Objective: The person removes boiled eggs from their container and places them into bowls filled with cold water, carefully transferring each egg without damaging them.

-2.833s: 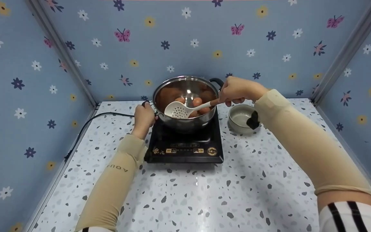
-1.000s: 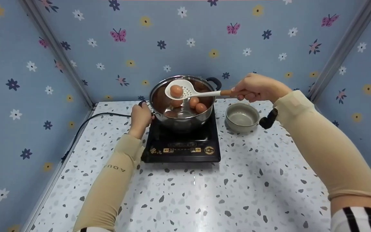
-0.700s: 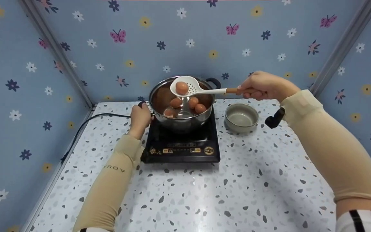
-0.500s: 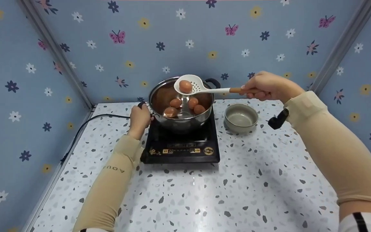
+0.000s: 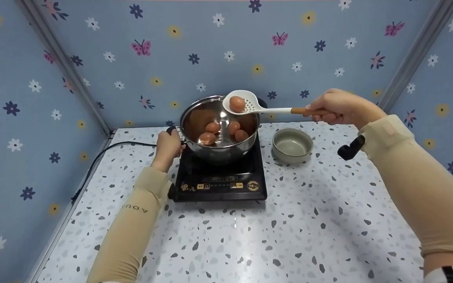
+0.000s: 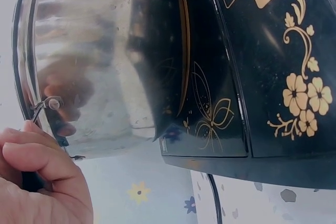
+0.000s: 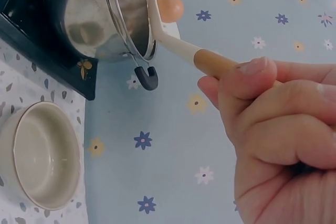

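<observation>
My right hand (image 5: 338,107) grips the wooden handle of a white slotted spoon (image 5: 275,111). One brown egg (image 5: 237,104) lies in the spoon's bowl, held above the far right rim of a steel pot (image 5: 220,151). Inside the pot are several more brown eggs (image 5: 207,138). With curled fingers my left hand (image 5: 166,147) holds the pot's left black handle (image 5: 170,130). In the left wrist view the left hand (image 6: 44,177) is beside the pot wall. The right wrist view shows the egg (image 7: 170,8) on the spoon; the pot's right handle (image 7: 146,78) is free.
The pot stands on a black induction cooker (image 5: 220,188), its cord (image 5: 104,151) running left. A grey-green bowl (image 5: 292,145) sits on the speckled table (image 5: 309,236) to the right of the cooker. Flower-patterned walls (image 5: 226,47) enclose the table's back and sides.
The slotted spoon was down in the pot; it has risen with an egg in it and moved right, to the far right rim. My left hand has stayed on the pot handle.
</observation>
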### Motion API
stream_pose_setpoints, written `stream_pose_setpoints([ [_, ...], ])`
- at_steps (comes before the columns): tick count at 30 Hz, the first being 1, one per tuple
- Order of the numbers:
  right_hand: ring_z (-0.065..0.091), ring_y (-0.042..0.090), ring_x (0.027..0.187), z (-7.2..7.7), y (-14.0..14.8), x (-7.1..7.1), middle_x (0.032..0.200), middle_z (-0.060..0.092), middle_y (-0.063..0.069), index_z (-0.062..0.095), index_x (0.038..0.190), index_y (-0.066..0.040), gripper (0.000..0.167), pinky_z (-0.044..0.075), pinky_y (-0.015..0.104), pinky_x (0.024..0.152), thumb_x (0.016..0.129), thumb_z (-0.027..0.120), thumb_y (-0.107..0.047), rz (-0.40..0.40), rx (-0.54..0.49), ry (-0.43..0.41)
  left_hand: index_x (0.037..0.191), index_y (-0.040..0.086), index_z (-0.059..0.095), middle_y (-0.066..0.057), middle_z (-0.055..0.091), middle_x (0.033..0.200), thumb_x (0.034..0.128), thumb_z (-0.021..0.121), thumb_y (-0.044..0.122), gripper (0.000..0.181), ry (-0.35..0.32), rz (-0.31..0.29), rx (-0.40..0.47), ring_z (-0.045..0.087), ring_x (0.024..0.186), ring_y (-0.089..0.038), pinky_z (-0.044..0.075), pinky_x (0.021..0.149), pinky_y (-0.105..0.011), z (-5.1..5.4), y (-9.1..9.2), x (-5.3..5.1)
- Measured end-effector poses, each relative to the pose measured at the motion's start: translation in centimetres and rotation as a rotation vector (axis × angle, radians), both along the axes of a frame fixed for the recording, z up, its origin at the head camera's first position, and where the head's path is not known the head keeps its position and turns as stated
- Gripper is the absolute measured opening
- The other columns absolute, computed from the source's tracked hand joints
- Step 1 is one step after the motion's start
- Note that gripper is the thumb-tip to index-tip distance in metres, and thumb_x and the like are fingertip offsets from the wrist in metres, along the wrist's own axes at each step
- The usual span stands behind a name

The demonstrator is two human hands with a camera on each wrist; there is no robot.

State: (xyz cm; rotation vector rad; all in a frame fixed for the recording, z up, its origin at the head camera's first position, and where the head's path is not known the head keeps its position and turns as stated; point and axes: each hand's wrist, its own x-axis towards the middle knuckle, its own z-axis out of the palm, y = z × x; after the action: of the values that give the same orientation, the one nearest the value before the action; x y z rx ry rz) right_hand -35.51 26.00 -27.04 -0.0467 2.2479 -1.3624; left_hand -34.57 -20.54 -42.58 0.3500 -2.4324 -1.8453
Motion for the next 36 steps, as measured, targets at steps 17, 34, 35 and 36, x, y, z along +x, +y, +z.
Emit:
stream_pose_setpoints([
  [17, 0.038, 0.004, 0.049, 1.3, 3.6, 1.1, 0.072, 0.064, -0.001, 0.077, 0.111, -0.006, 0.026, 0.031, 0.019, 0.047, 0.113, 0.058, -0.023, -0.073, -0.042, -0.017, 0.135, -0.009, 0.045, 0.004, 0.055, 0.061, 0.1168, 0.030, 0.025, 0.041, -0.016, -0.021, -0.008, 0.048, 0.046, -0.003, 0.042, 0.046, -0.018, 0.2, -0.5, 0.4],
  [34, 0.038, 0.004, 0.049, 0.5, 7.5, 1.5, 0.072, 0.064, -0.004, 0.072, 0.113, -0.006, 0.026, 0.032, 0.019, 0.048, 0.114, 0.057, -0.027, -0.128, -0.020, -0.032, 0.129, -0.008, 0.044, 0.005, 0.057, 0.062, 0.1167, 0.030, 0.024, 0.038, -0.049, -0.052, -0.001, 0.048, 0.046, -0.002, 0.043, 0.047, -0.018, 0.5, -1.2, 0.7],
  [35, 0.038, 0.004, 0.048, 0.4, 7.7, 1.5, 0.072, 0.064, -0.004, 0.073, 0.112, -0.006, 0.027, 0.032, 0.020, 0.048, 0.114, 0.057, -0.027, -0.132, -0.022, -0.028, 0.129, -0.009, 0.044, 0.005, 0.057, 0.062, 0.1167, 0.030, 0.024, 0.038, -0.051, -0.051, 0.001, 0.048, 0.046, -0.002, 0.044, 0.047, -0.018, 0.6, -1.2, 0.8],
  [36, 0.038, 0.004, 0.048, 0.2, 7.9, 1.5, 0.072, 0.064, -0.003, 0.074, 0.111, -0.006, 0.028, 0.032, 0.020, 0.047, 0.115, 0.056, -0.027, -0.136, -0.025, -0.023, 0.128, -0.009, 0.045, 0.005, 0.057, 0.061, 0.1166, 0.030, 0.024, 0.038, -0.052, -0.050, 0.004, 0.047, 0.045, -0.002, 0.043, 0.046, -0.017, 0.5, -1.2, 0.7],
])
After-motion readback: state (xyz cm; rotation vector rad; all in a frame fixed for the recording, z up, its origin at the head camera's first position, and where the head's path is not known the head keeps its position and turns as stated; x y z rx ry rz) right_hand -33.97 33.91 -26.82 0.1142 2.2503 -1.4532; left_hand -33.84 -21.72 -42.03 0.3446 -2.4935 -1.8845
